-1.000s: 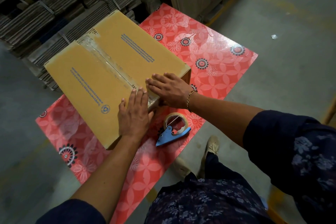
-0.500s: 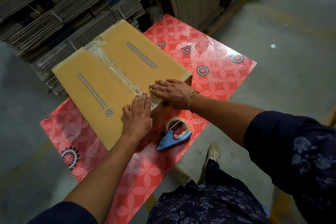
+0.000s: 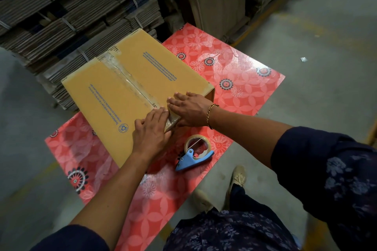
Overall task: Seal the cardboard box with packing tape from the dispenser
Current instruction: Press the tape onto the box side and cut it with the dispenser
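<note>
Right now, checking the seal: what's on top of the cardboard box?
A clear tape strip runs along the cardboard box seam. The left hand and right hand press flat at its near end, hiding the tape's end there.

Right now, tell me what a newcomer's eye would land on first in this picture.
First the cardboard box, lying on a red flowered table with a clear strip of tape along its top seam. Next, both hands pressed flat on the box's near end, the left hand beside the right hand. Just in front of them the blue tape dispenser lies on the table, untouched.
</note>
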Demonstrator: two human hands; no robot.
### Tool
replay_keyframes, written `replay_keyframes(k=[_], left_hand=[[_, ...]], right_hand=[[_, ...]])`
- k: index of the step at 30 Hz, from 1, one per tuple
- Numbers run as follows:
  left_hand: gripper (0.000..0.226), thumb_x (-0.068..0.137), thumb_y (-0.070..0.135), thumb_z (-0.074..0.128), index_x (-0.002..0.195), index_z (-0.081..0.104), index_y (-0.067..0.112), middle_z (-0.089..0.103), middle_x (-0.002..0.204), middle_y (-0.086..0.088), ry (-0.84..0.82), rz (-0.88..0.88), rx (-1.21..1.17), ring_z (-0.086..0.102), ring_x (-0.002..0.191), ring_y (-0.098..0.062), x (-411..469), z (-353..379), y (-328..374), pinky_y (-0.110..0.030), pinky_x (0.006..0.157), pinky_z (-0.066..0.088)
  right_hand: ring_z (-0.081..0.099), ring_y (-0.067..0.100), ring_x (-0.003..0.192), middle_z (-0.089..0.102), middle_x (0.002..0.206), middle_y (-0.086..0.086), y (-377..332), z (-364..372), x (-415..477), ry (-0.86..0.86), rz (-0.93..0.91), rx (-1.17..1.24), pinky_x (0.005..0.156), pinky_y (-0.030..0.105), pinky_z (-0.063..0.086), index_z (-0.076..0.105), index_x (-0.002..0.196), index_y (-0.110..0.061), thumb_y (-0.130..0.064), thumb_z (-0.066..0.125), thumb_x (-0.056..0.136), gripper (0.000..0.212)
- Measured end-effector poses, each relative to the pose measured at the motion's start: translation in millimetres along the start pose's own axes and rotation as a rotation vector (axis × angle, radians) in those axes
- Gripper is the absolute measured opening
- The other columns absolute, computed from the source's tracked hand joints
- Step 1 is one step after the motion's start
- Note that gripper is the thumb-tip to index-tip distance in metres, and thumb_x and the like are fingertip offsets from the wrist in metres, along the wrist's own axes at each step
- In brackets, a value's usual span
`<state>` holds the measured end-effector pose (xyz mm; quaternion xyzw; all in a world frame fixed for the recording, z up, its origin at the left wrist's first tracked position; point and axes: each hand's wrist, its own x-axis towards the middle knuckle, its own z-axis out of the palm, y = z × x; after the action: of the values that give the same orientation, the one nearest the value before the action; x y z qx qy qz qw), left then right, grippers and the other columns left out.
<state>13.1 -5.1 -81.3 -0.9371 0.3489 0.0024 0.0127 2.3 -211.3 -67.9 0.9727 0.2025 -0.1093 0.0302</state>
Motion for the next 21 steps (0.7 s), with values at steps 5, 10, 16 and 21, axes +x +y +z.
replay_keyframes(k=[5, 10, 16, 21], left_hand=[[0.069, 0.079, 0.038, 0.074, 0.14, 0.05, 0.015, 0.052, 0.148, -0.005, -0.026, 0.009, -0.018, 0.05, 0.135, -0.026, 1, 4, 1, -0.045, 0.086, 0.042], [0.083, 0.087, 0.039, 0.065, 0.158, 0.026, 0.021, 0.021, 0.168, 0.0, -0.136, 0.018, -0.046, 0.02, 0.154, -0.019, -3, 5, -8, -0.047, 0.102, 0.032], [0.098, 0.077, 0.041, 0.06, 0.161, 0.013, 0.018, 0.009, 0.171, -0.002, -0.079, 0.038, -0.001, 0.014, 0.156, -0.017, -17, 12, -9, -0.046, 0.108, 0.032], [0.097, 0.079, 0.049, 0.058, 0.161, 0.016, 0.018, 0.011, 0.171, -0.002, -0.015, 0.032, -0.002, 0.013, 0.157, -0.016, -18, 12, -8, -0.046, 0.107, 0.034]], right_hand=[[0.025, 0.032, 0.152, 0.025, 0.167, 0.006, 7, -3, 1, -0.028, -0.045, -0.037, 0.115, 0.051, 0.036, 0.025, 0.157, -0.013, -0.052, 0.051, 0.097, 0.077], [0.02, 0.028, 0.154, 0.021, 0.168, 0.003, 7, -5, -5, -0.038, -0.024, 0.016, 0.119, 0.048, 0.029, 0.023, 0.159, -0.017, -0.041, 0.052, 0.099, 0.071], [0.062, 0.028, 0.101, 0.069, 0.118, 0.006, -41, 17, -59, 0.5, 0.104, 0.231, 0.075, 0.042, 0.05, 0.066, 0.111, -0.014, -0.028, 0.053, 0.091, 0.028], [0.058, 0.028, 0.098, 0.066, 0.108, 0.003, -81, 70, -89, 0.024, 0.198, 0.276, 0.073, 0.039, 0.048, 0.064, 0.109, -0.018, -0.046, 0.057, 0.077, 0.044]])
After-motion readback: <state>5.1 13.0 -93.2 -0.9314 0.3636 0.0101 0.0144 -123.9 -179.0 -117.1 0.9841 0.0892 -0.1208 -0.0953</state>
